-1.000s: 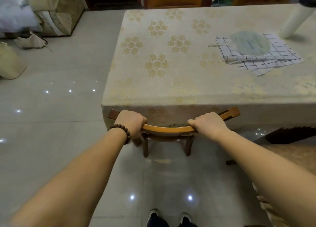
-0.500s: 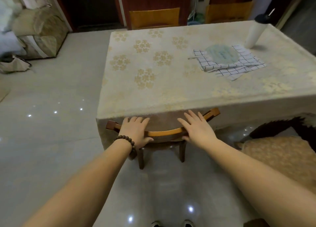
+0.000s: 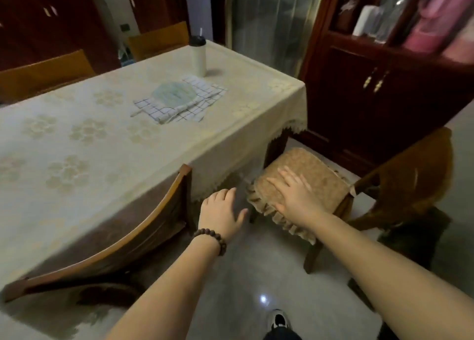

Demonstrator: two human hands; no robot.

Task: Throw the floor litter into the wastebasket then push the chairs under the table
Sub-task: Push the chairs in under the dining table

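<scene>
The left hand [image 3: 221, 210], a bead bracelet [image 3: 213, 239] on its wrist, hangs with fingers spread and holds nothing, in the gap between the two chairs. The right hand [image 3: 295, 193] is flat and loose above the cushioned seat [image 3: 307, 170] of the second chair [image 3: 400, 175], which stands out from the table [image 3: 102, 139] by its near right corner; contact cannot be told. The first chair [image 3: 128, 234] sits tucked against the table's near edge, its curved backrest touching the hanging tablecloth [image 3: 230, 144].
</scene>
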